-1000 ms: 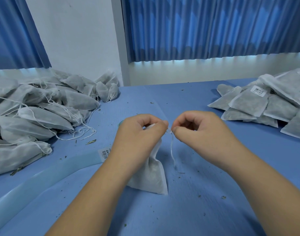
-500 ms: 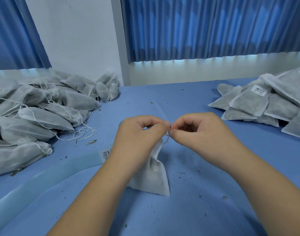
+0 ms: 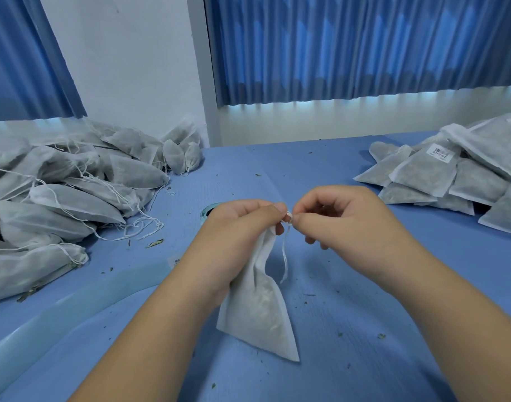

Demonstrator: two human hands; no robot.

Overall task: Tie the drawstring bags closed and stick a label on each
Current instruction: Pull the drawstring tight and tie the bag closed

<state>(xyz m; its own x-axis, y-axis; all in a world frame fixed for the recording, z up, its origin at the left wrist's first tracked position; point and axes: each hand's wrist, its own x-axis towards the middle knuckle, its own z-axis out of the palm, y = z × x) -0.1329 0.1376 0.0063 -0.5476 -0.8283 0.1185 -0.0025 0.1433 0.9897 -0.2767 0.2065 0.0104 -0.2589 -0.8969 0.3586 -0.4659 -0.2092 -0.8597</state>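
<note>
At the far left a heap of grey-white filled fabric bags [image 3: 60,198] lies on the blue tabletop [image 3: 364,358], necks open and thin white cords trailing loose over the surface; in front of the heap a pale translucent strip of label backing [image 3: 74,309] curves from the near-left edge toward the middle, with a small white barcode label [image 3: 174,261] at its far end, just beside the left forearm; bits of dried leaf are scattered about the tabletop; in the middle the left hand [image 3: 237,233] grips the gathered neck of a white nonwoven drawstring bag [image 3: 260,314], fingers curled round it and thumb and forefinger pressed together at the top; the bag hangs tilted from that hand, its lower corner resting on the tabletop toward the viewer; the thin white drawstring [image 3: 284,256] shows at the neck, and a free end dangles between the two hands, beside the bag; the right hand [image 3: 344,224] pinches the drawstring between thumb and forefinger, its fingertips touching those of the left hand, the other fingers curled under; at the far right, well apart from the hands, a stack of flat grey bags [image 3: 451,175] lies overlapping, one of them bearing a white printed sticker [image 3: 441,153]; behind the tabletop stand a white wall and pleated blue curtains [image 3: 350,47].
</note>
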